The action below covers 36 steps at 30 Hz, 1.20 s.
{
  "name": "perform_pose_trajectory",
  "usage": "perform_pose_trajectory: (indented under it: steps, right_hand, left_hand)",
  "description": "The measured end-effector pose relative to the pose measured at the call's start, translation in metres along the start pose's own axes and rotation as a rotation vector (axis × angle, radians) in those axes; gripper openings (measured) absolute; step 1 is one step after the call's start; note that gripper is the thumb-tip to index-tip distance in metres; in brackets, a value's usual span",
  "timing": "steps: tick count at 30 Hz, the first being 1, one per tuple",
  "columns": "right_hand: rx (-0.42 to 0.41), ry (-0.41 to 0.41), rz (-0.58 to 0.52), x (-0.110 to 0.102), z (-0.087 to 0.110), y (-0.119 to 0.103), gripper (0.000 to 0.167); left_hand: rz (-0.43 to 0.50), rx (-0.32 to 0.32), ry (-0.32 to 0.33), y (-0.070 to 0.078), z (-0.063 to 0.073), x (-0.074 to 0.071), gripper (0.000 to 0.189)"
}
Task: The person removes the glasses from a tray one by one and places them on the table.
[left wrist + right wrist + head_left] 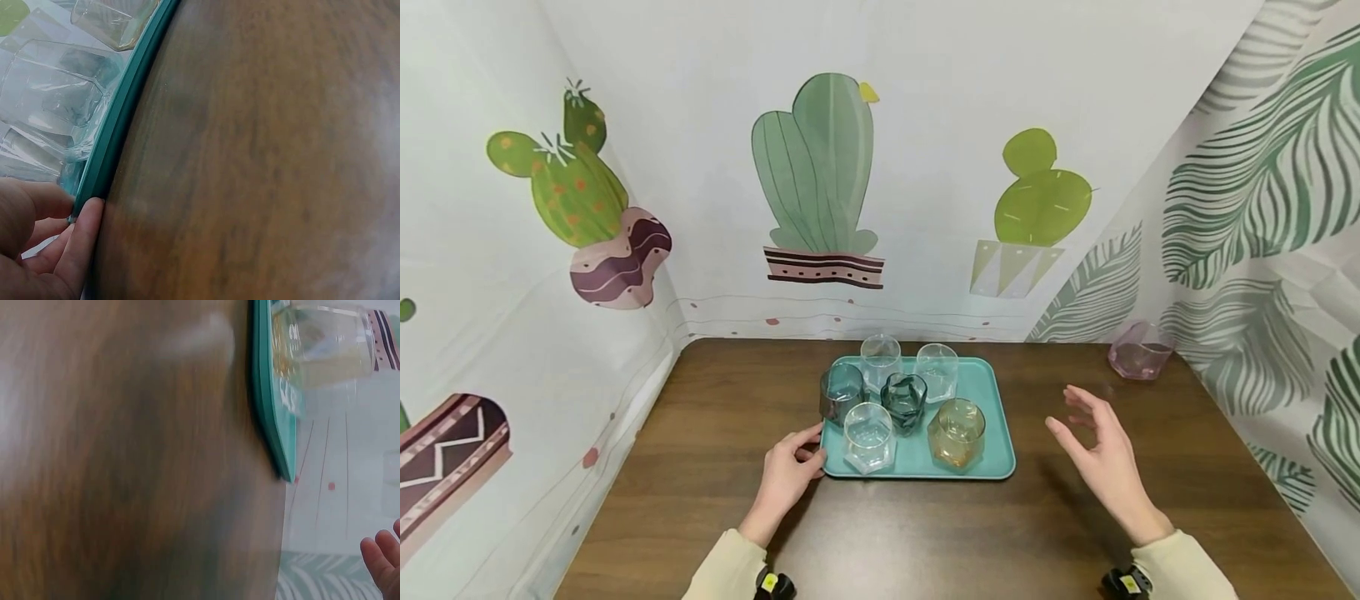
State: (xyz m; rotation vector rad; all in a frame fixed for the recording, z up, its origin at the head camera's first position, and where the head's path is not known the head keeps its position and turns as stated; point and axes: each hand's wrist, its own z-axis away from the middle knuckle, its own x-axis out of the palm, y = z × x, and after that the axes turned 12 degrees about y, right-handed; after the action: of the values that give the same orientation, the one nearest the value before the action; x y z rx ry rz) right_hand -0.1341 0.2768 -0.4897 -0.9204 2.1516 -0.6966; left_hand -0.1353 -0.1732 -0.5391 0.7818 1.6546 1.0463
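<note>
A teal tray point(985, 417) on the wooden table bears several drinking glasses. Toward its front are a clear glass point(869, 440) and an amber glass point(957, 435). A dark teal glass point(904, 403) is in the middle, with a blue-grey glass point(842, 393) at the left. Two clear glasses stand at the back, one left point(881, 362) and one right point(937, 372). At the tray's front left corner, my left hand point(788, 473) pinches the rim point(106, 159) between thumb and fingers. My right hand point(1105, 458) is apart from the tray, right of it, fingers spread and holding nothing.
A pink glass point(1141, 352) stands alone at the table's back right corner. Printed cloth point(925, 183) with cacti and leaves hangs behind and along both sides of the brown table point(925, 542).
</note>
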Motion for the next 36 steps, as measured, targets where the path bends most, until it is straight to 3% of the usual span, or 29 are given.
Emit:
perform_pose_trajectory:
  steps: [15,29,36]
  right_hand:
    - [-0.033,-0.040,-0.079,0.027,0.009,-0.019,0.067]
    - [-0.044,-0.169,-0.124,0.055,0.023,-0.028,0.069]
    - [-0.054,-0.209,-0.096,0.068,0.029,-0.032,0.071]
  left_hand:
    - [0.009,-0.015,-0.006,0.005,-0.001,-0.001,0.042]
    - [0.012,-0.023,-0.008,0.002,0.000,0.001,0.042]
    - [0.015,-0.027,-0.008,0.001,0.000,0.001,0.042]
